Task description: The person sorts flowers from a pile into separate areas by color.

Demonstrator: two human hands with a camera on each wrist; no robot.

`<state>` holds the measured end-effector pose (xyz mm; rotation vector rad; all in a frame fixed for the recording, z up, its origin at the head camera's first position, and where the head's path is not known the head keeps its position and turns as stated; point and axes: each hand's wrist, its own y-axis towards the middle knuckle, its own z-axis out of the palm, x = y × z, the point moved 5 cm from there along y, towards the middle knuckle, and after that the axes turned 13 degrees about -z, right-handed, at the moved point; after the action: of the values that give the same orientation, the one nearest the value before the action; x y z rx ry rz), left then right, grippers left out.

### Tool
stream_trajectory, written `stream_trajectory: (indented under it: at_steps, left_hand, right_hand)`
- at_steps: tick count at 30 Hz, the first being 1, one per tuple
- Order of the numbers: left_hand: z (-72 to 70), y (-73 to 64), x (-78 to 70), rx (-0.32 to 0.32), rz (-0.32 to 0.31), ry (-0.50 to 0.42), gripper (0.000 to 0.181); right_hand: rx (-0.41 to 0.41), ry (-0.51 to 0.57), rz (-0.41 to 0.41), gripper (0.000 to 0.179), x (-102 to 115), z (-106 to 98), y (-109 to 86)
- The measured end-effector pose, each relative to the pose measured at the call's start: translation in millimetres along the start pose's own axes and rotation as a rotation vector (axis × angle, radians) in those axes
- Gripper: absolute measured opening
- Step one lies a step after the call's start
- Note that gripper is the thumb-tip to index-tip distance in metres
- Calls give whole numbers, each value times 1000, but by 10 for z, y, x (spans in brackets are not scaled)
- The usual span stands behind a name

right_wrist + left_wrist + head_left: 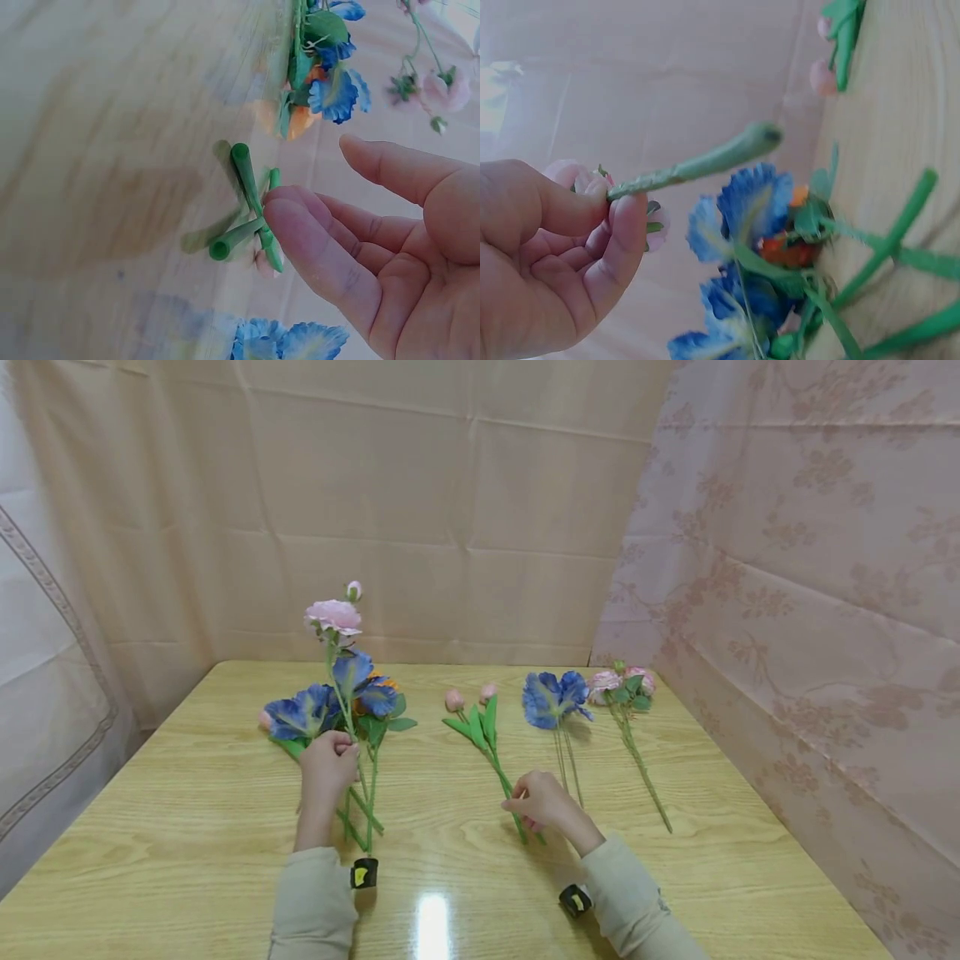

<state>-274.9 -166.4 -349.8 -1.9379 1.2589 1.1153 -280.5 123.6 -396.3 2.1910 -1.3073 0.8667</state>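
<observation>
My left hand (pixel 327 767) pinches the green stem (pixel 697 166) of a pink peony-like flower (pixel 334 617), holding it upright above the left pile. In that pile lie blue iris-like flowers (pixel 303 713) and an orange flower (pixel 789 253), with crossed green stems below. My right hand (pixel 546 800) is over the lower stems of two pink tulips (pixel 477 727). In the right wrist view its thumb stands apart from the fingers, and the fingertips are beside the tulip stems (pixel 242 169); whether they touch cannot be told.
Right of the tulips lie blue flowers (pixel 555 698) with thin stems and a stem of pink flowers (pixel 636 752). All rest on a wooden table (pixel 450 868). A beige curtain (pixel 420 510) hangs behind, a patterned pink cloth (pixel 810 577) along the right.
</observation>
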Motion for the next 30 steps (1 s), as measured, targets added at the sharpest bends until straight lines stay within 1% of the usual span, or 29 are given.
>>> stream_trajectory:
  at_steps: [2, 5, 9, 12, 17, 21, 25, 30]
  left_hand:
    - [38, -23, -41, 35, 3, -16, 19]
    - [104, -63, -103, 74, 29, -40, 18]
    - [202, -106, -168, 132, 47, -115, 13]
    - [269, -130, -204, 182, 41, -166, 9]
    - [394, -179, -253, 257, 50, -206, 5]
    - [513, -231, -293, 300, 73, -211, 5]
    - [627, -284, -331, 325, 108, -201, 6]
    - [769, -358, -361, 359, 148, -210, 12]
  right_hand:
    - [3, -5, -13, 15, 5, 2, -1]
    - [2, -5, -14, 15, 6, 9, 3]
    - [0, -6, -23, 15, 1, 20, 10]
    - [-3, -18, -50, 15, 14, 19, 13]
    - [-10, -30, -103, 17, 55, 30, 24]
    - [-25, 49, -152, 19, 107, 55, 31]
    - [-42, 143, -192, 20, 173, 65, 27]
    - [-33, 212, -246, 26, 266, 84, 12]
